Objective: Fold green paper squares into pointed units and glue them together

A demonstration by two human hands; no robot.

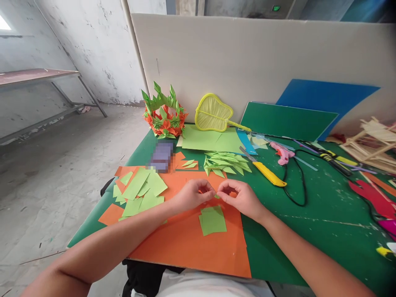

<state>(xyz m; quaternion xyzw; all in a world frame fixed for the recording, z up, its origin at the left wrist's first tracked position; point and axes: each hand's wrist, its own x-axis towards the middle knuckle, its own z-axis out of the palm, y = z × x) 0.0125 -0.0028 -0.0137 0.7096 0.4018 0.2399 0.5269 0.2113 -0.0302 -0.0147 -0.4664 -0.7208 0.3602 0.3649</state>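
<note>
My left hand (pixel 193 194) and my right hand (pixel 244 199) meet over a large orange sheet (pixel 192 247), both with fingertips pinched. Between them they hold a small piece of green paper (pixel 217 196), mostly hidden by the fingers. Just below lie some light green paper squares (pixel 213 220), slightly fanned. Under and beyond my left forearm is a loose heap of green paper pieces (pixel 144 187). Behind my hands rests a pile of folded pointed green paper pieces (pixel 227 162), with a few more on small orange paper (pixel 188 164).
A green and orange folded-paper basket shape (pixel 164 117) and a yellow fan-shaped item (pixel 214 113) stand at the back. On the right lie a yellow utility knife (pixel 269 174), a pink glue gun (pixel 281 153) with its cord, and a wooden stick model (pixel 373 142). A blurred phone-like object (pixel 162 156) lies left.
</note>
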